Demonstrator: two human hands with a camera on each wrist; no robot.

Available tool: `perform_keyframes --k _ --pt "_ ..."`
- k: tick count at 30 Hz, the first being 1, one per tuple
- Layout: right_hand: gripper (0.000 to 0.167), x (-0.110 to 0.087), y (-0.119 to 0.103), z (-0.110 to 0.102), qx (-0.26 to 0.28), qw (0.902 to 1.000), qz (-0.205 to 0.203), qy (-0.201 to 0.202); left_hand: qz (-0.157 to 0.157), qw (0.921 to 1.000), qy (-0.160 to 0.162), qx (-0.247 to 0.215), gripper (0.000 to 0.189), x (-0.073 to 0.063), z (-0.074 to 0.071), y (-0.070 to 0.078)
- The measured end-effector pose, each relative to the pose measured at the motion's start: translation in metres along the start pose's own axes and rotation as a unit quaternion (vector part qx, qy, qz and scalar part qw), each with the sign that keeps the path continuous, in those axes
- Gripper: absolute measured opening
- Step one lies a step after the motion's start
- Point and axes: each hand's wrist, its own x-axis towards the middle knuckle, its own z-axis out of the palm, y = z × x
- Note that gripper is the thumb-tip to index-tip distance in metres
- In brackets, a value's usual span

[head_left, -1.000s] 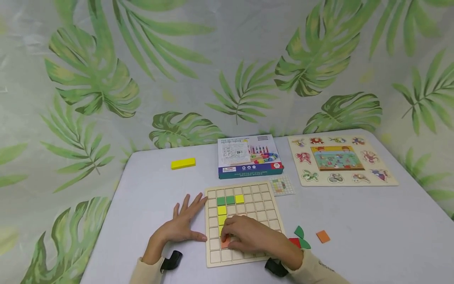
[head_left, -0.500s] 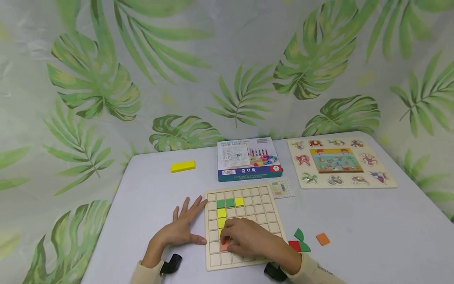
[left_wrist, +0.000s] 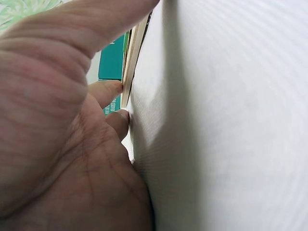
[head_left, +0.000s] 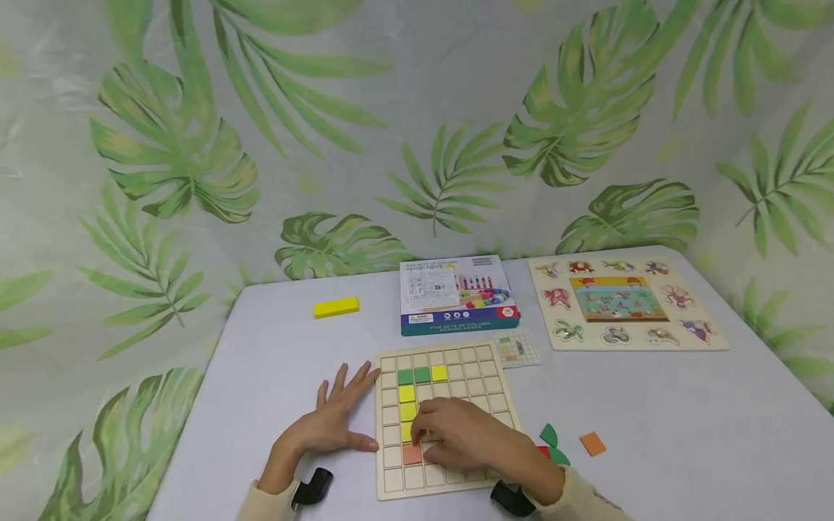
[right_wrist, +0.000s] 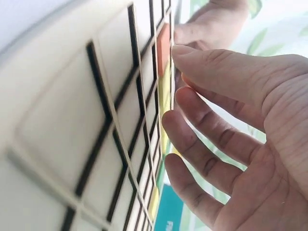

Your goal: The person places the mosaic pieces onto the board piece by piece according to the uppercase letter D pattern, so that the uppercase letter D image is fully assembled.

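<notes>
- Hovering low over the near half of a pale gridded board (head_left: 478, 386), a right hand (head_left: 459, 433) has its thumb and fingers apart, with nothing seen between them.
- Just beside its fingertips, an orange tile (head_left: 411, 454) sits in the board's second column from the left, second row from the near edge; whether a finger touches it, I cannot tell. A sideways brush by those close fingertips could knock it crooked in its cell.
- To the left, a left hand (head_left: 334, 420) lies spread, thumb and fingertips against the board's left edge, gripping nothing. A hard push there could slide the board and jolt its tiles.
- To the right, beside the right forearm, lie green curved pieces (head_left: 549, 435), a partly hidden red piece (head_left: 543, 451) and a loose orange square (head_left: 593, 443). A careless sweep of that arm could scatter them.
- Farther up the board, three yellow tiles (head_left: 407, 412) run in line beyond the orange one, then two green tiles and another yellow form a row.
- Beyond stand a small pattern card (head_left: 519, 349), a yellow block (head_left: 336, 307), a boxed bead set (head_left: 460, 307) and, far right, an animal puzzle (head_left: 622, 300).
</notes>
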Motion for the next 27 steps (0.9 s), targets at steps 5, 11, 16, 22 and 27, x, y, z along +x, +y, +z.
perform_keyframes --k 5,11,16,22,27 --pt "0.014 -0.011 0.009 -0.007 0.019 0.9997 0.013 -0.001 -0.006 1.0 -0.001 0.004 0.12 -0.002 -0.001 0.001" --pt "0.012 -0.03 0.026 -0.013 0.032 0.999 0.025 0.015 -0.001 1.0 0.002 0.005 0.118 -0.001 -0.001 0.001" --pt "0.012 -0.05 0.041 -0.016 0.049 0.9977 0.039 0.027 -0.001 1.0 0.001 0.003 0.119 0.0 0.001 -0.001" --pt "0.011 -0.073 0.054 -0.024 0.066 0.9949 0.07 0.03 -0.001 1.0 0.004 0.005 0.118 0.002 0.002 -0.001" --pt "0.011 -0.09 0.06 -0.03 0.078 0.9924 0.091 0.027 -0.003 1.0 0.008 0.004 0.12 0.002 0.002 -0.002"
